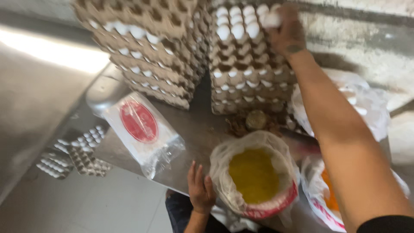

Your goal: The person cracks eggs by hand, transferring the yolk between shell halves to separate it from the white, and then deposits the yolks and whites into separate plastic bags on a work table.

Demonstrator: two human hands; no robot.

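Observation:
My right hand [286, 31] reaches far up to the top tray of a stack of cardboard egg trays [248, 73] and closes around a white egg [271, 19]. More white eggs [236, 23] fill the top tray beside it. My left hand [199, 189] rests flat on the near edge of the metal table [194, 129], fingers apart, holding nothing. Right next to it stands a container lined with a plastic bag [254, 172], holding yellow liquid egg [253, 174].
A second, taller stack of egg trays [146, 47] stands at the back left. A clear plastic packet with a red round label [142, 129] lies on the table. Empty trays [73, 155] lie on the floor at left. More plastic bags [345, 99] sit at right, eggshell scraps [254, 121] in the middle.

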